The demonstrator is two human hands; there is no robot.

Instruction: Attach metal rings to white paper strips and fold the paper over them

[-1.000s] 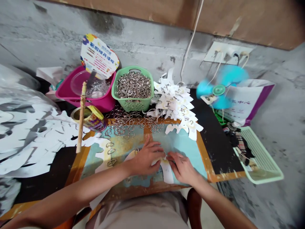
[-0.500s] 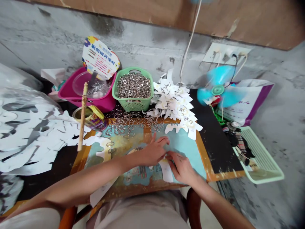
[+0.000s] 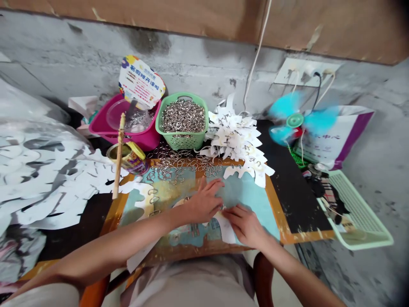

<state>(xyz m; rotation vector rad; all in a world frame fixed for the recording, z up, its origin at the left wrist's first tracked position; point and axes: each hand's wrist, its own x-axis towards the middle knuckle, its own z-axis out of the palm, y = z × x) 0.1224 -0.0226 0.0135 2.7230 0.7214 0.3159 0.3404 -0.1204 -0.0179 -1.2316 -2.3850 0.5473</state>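
Head view: the left hand (image 3: 204,202) lies spread wide on the painted board (image 3: 246,200), and a second ago its fingers sat closer in over the paper, so they have since opened out and moved up the board. The right hand (image 3: 246,226) stays narrow, its fingers curled down onto the white paper cut-out (image 3: 226,229), which lies just below the meeting point of both hands. The left thumb comes in beside those right fingertips, but whether they pinch the paper or something small on it is hidden, so that grip cannot be told. Directly beyond the hands, loose metal rings (image 3: 182,166) spill across the board's far edge. Further beyond, a green plastic basket (image 3: 182,143) is heaped with more metal rings, and beside it, beyond the right hand, rises a pile of paper cut-outs (image 3: 236,140) with rings attached. Beyond the left hand, a magenta plastic tub (image 3: 150,141) holds a clear plastic container (image 3: 116,115), with a tin can (image 3: 123,158) just in front of it. Well right of the right hand, a mint-green plastic tray (image 3: 361,213) holds checked cloth (image 3: 326,196).
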